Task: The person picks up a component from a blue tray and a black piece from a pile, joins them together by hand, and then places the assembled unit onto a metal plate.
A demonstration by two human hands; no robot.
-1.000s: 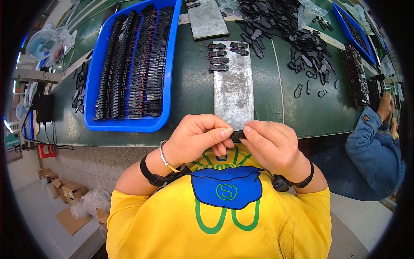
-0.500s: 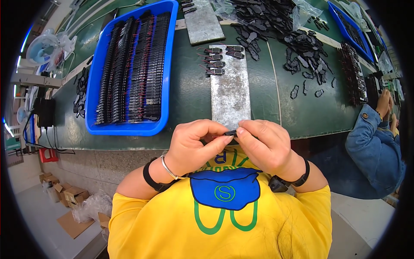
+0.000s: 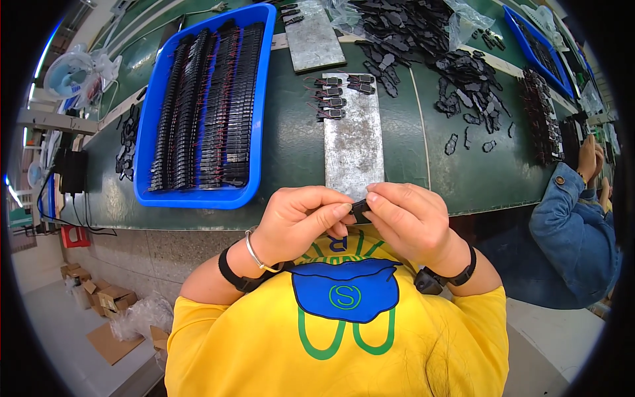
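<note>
Between my two hands, just off the near table edge, is a small black part. My left hand is closed, pinching its left end between thumb and forefinger. My right hand is closed too, its thumb and forefinger on the part's right end. Fingers cover much of the part. Right beyond my hands lies a worn grey metal plate. At its far end rest several small black modules with thin red wires, set in two columns.
To the left stands a blue tray packed with rows of black wired parts. A second metal plate lies farther back. Loose black pieces are heaped at back right. At far right a co-worker's denim sleeve reaches the table edge.
The black part has turned slightly between my fingers, showing more of its dark face. My hands have barely shifted, and the whole view has moved a little.
</note>
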